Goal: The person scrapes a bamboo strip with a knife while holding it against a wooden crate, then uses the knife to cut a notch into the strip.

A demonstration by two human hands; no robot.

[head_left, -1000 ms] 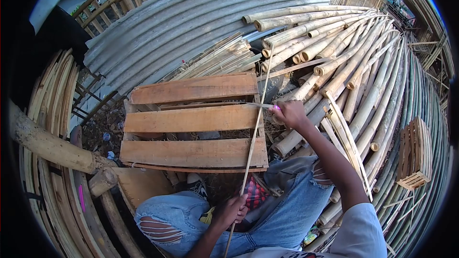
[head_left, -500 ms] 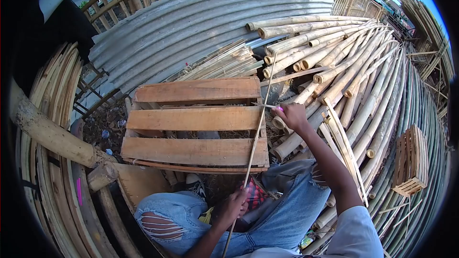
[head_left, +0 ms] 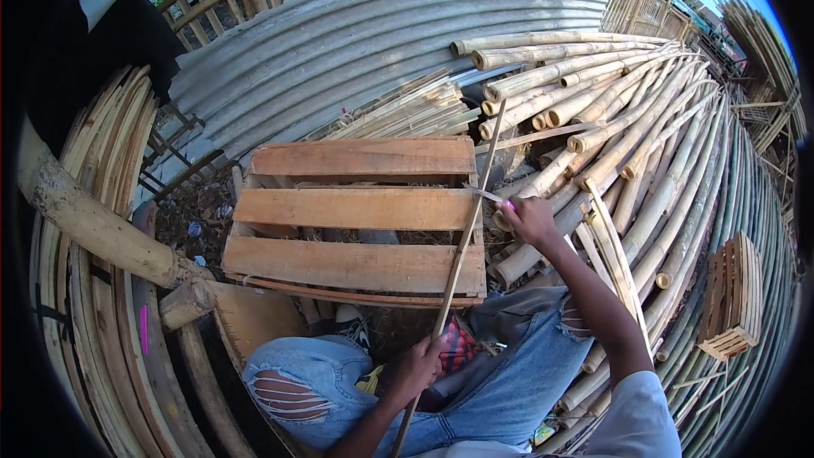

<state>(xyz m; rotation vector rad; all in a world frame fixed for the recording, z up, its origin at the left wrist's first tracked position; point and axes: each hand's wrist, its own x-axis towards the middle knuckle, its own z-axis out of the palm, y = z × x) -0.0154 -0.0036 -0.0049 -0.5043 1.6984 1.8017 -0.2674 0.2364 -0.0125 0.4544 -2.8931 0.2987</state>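
Hands (head_left: 419, 366) hold knife (head_left: 489, 195), slender tan strip (head_left: 459, 267), probably bamboo.

Corrugated sheet (head_left: 373, 42), probably metal; bamboo poles (head_left: 623, 124)

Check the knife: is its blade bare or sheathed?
Bare: beyond the right hand, the knife shows an uncovered metal blade crossing the thin strip.

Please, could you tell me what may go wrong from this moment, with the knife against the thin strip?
The knife in the right hand could slip off the thin strip and perhaps nick the slatted wooden crate beside it.
The strip is slender, so it might bend or snap under pressure.
If it slides, its edge may leave splinters in the bare left hand.
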